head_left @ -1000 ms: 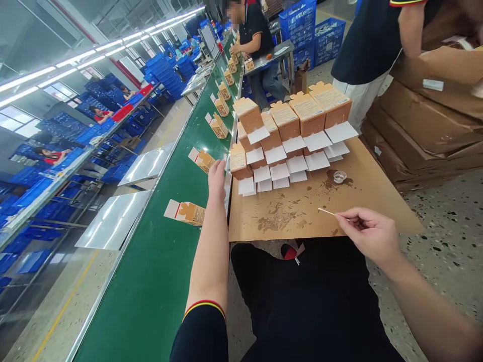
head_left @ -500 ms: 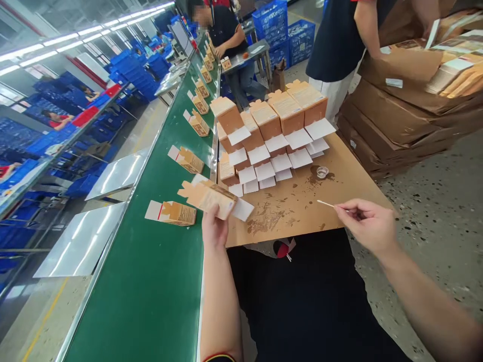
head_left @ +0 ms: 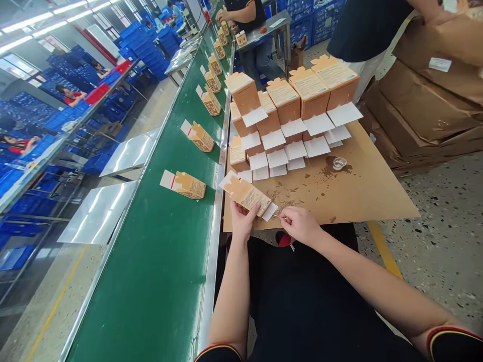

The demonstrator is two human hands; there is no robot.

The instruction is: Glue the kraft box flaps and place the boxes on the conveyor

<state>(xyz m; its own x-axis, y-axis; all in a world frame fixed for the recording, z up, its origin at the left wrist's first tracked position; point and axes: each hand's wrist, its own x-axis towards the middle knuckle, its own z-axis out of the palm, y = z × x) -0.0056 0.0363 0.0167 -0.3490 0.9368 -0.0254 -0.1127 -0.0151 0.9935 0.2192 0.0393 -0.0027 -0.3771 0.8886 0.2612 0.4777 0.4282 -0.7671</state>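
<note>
My left hand (head_left: 241, 221) grips a small tan carton (head_left: 246, 193), tilted above the near left part of the cardboard sheet (head_left: 373, 196). White flaps stick out at both ends of the carton. In my right hand (head_left: 302, 226), thumb and fingers pinch a thin cotton swab (head_left: 275, 215). Its tip is at the carton's lower white flap (head_left: 269, 211); whether it touches cannot be made out. Beyond my hands, several cartons (head_left: 311, 90) are stacked in rows with white flaps hanging toward me. A small clear cup (head_left: 339, 163) stands on a wet patch.
On my left runs a green conveyor belt (head_left: 151, 281) with a metal edge, carrying a line of cartons (head_left: 193, 186). A co-worker (head_left: 243, 12) sits farther up the belt. Another person (head_left: 368, 30) stands beside brown paper-wrapped bundles (head_left: 430, 105) at the right.
My right hand has brought the swab left to the carton's lower flap. My left hand has moved the carton rightward over the cardboard. The nearest belt carton has shifted up the view.
</note>
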